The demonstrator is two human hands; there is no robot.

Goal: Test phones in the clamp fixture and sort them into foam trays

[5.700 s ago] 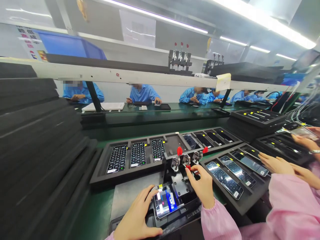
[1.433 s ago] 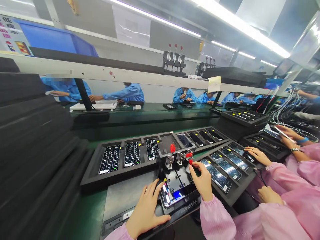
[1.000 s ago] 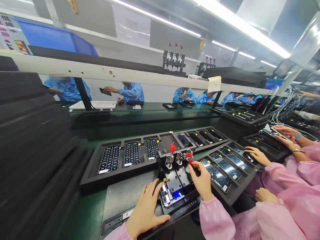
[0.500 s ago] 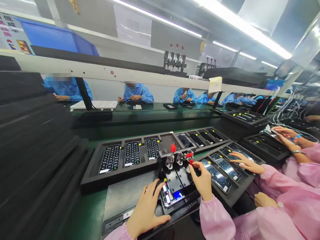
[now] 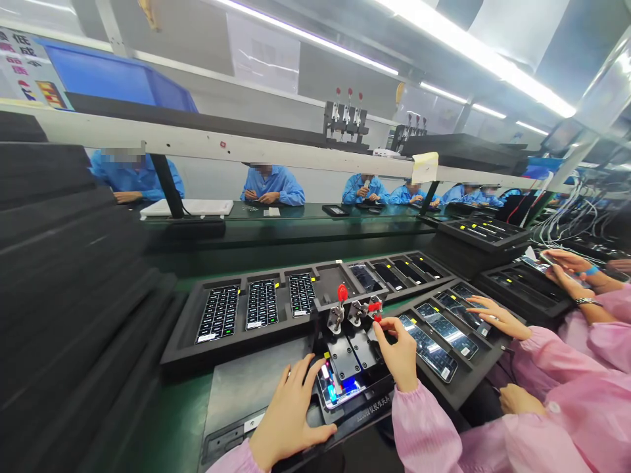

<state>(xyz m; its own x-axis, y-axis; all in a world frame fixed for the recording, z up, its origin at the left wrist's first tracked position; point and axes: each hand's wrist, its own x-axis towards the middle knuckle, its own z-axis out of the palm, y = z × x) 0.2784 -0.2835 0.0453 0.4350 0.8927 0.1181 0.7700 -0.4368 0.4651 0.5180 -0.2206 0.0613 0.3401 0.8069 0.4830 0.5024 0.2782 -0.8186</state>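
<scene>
A lit phone (image 5: 340, 389) lies in a black clamping fixture (image 5: 374, 396), its upper part under two metal pressure plates (image 5: 344, 361). My left hand (image 5: 290, 410) rests at the fixture's left side with fingers and thumb spread, the fingertips by the phone's left edge. At the right, my right hand (image 5: 401, 351) has thumb and forefinger closed at the red grip (image 5: 377, 318) of the right toggle clamp, which lies lowered. The left toggle clamp (image 5: 337, 315) stands with its red handle (image 5: 342, 292) upright. My right palm is turned away.
Behind the fixture, a long foam tray (image 5: 241, 276) holds several phones. To the right, another phone tray (image 5: 456, 391) lies under a co-worker's hand (image 5: 500, 317). Stacked black foam trays (image 5: 64, 295) rise at the left. A shelf beam (image 5: 296, 150) crosses above the bench.
Both my hands keep their places at the fixture and clamp. The co-worker's hand over the right tray has moved a little to the right. The view has shifted very slightly.
</scene>
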